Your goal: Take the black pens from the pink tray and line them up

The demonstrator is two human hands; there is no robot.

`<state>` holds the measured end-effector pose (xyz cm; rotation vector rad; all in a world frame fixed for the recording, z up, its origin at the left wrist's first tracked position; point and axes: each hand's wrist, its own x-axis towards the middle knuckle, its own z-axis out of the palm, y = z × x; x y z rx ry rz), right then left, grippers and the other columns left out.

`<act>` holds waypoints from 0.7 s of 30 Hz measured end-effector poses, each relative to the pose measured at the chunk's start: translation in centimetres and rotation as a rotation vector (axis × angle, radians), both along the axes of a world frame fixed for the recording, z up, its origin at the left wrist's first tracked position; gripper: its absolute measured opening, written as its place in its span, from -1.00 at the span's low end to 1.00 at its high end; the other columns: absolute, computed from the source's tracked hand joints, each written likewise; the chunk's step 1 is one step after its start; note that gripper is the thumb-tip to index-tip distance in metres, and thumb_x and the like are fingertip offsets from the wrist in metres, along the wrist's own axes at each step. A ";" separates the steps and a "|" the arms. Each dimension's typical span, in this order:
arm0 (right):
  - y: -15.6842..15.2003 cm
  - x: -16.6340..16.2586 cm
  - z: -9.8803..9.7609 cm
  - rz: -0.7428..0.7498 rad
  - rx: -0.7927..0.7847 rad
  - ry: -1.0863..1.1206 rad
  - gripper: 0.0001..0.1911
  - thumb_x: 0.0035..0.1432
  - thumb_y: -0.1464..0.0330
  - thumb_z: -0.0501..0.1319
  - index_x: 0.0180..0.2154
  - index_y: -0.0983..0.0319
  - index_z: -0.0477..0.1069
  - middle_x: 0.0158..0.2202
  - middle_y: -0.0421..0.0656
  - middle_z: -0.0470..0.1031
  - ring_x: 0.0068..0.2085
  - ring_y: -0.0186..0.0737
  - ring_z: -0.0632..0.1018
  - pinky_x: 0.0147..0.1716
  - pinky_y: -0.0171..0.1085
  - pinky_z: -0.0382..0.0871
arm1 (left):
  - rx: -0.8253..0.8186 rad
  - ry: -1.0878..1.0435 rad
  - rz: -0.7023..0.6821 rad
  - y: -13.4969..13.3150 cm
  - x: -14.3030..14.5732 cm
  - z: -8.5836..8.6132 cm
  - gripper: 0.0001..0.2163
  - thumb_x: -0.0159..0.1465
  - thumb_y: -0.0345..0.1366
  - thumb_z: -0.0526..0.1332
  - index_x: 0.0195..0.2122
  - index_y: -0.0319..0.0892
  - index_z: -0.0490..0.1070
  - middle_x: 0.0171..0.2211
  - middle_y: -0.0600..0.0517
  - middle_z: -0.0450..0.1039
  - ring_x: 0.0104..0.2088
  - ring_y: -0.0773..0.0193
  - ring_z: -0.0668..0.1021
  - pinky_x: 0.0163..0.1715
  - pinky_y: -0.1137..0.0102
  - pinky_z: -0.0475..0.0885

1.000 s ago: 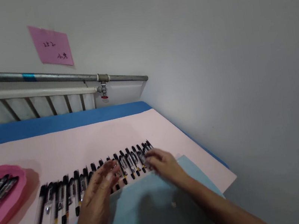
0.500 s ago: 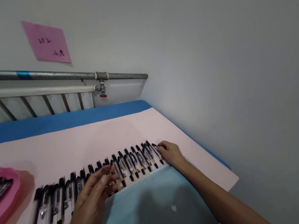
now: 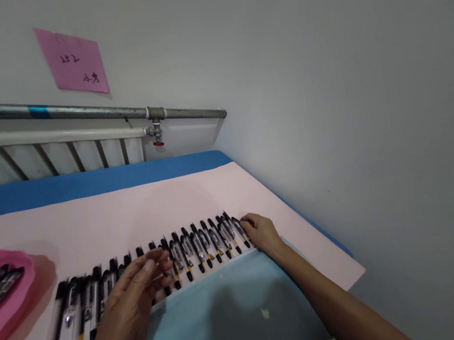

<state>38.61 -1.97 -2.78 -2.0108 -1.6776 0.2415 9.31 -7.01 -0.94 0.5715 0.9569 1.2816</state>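
A long row of gel pens (image 3: 199, 249) with clear barrels and black caps lies side by side across the pink sheet, slanting up to the right. At the right end of that row, my right hand (image 3: 261, 231) has its fingers closed on the last pen (image 3: 238, 224), most of which they hide. My left hand (image 3: 133, 297) is over the middle of the row, with its fingers loosely curved and apart and nothing seen in them. It covers several pens beneath it.
A pink tray (image 3: 28, 276) with more pens stands at the left edge. Light blue cloth (image 3: 233, 318) borders the row in front. Pink sheeting (image 3: 101, 218) covers the blue-edged table (image 3: 83, 184). A grey wall (image 3: 331, 119) closes the right side; pipes (image 3: 106, 111) run along the back.
My left hand has shifted a little to the left along the row. My right hand keeps its place at the right-end pen. The view has shifted slightly.
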 end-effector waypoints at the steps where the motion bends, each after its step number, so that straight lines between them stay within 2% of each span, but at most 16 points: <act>1: -0.1 0.0 0.0 -0.006 0.006 -0.001 -0.73 0.05 0.34 0.00 -0.39 0.23 0.47 -0.39 -0.16 0.52 -0.34 -0.26 0.48 -0.34 -0.36 0.28 | 0.010 0.000 0.001 0.1 -0.2 0.0 -0.68 -0.03 -0.21 0.30 -0.23 -0.18 0.44 -0.19 -0.05 0.47 -0.21 0.15 0.51 -0.34 0.36 0.44; 5: -0.6 0.1 0.1 -0.035 0.017 -0.012 -0.69 0.07 0.36 -0.04 -0.34 0.24 0.47 -0.40 -0.15 0.52 -0.36 -0.25 0.49 -0.35 -0.35 0.30 | 0.026 0.020 0.018 0.8 -1.0 0.0 -0.67 -0.03 -0.20 0.29 -0.24 -0.23 0.43 -0.23 -0.09 0.48 -0.23 0.13 0.51 -0.38 0.36 0.45; 11: -1.0 0.0 0.3 -0.006 -0.008 -0.048 -0.70 0.04 0.42 0.00 -0.29 0.22 0.48 -0.28 -0.13 0.53 -0.23 -0.21 0.49 -0.22 -0.31 0.29 | 0.048 0.023 0.086 1.3 -1.8 0.7 -0.71 -0.03 -0.25 0.30 -0.27 -0.22 0.44 -0.22 -0.06 0.47 -0.30 0.20 0.52 -0.44 0.44 0.44; 16: -1.0 -0.3 0.6 -0.001 -0.022 -0.069 -0.71 0.03 0.41 0.00 -0.32 0.20 0.49 -0.34 -0.18 0.54 -0.29 -0.25 0.51 -0.28 -0.35 0.31 | 0.063 -0.001 0.095 1.7 -1.9 0.4 -0.71 -0.04 -0.26 0.30 -0.28 -0.24 0.43 -0.24 -0.07 0.47 -0.33 0.21 0.53 -0.48 0.45 0.44; 18: -1.1 -0.6 1.2 -0.003 -0.016 -0.061 -0.71 0.02 0.40 0.00 -0.34 0.19 0.48 -0.36 -0.18 0.54 -0.30 -0.25 0.51 -0.29 -0.35 0.32 | 0.052 -0.016 0.110 1.8 -1.9 0.6 -0.72 -0.05 -0.26 0.30 -0.29 -0.25 0.42 -0.26 -0.05 0.47 -0.36 0.24 0.53 -0.49 0.45 0.43; 21: -1.8 -1.5 2.8 0.005 0.013 -0.004 -0.71 -0.01 0.36 -0.01 -0.37 0.19 0.47 -0.35 -0.14 0.53 -0.27 -0.18 0.50 -0.27 -0.27 0.32 | 0.045 0.043 0.149 1.3 -1.9 1.9 -0.75 -0.03 -0.27 0.27 -0.32 -0.27 0.41 -0.35 -0.03 0.48 -0.41 0.26 0.52 -0.51 0.45 0.39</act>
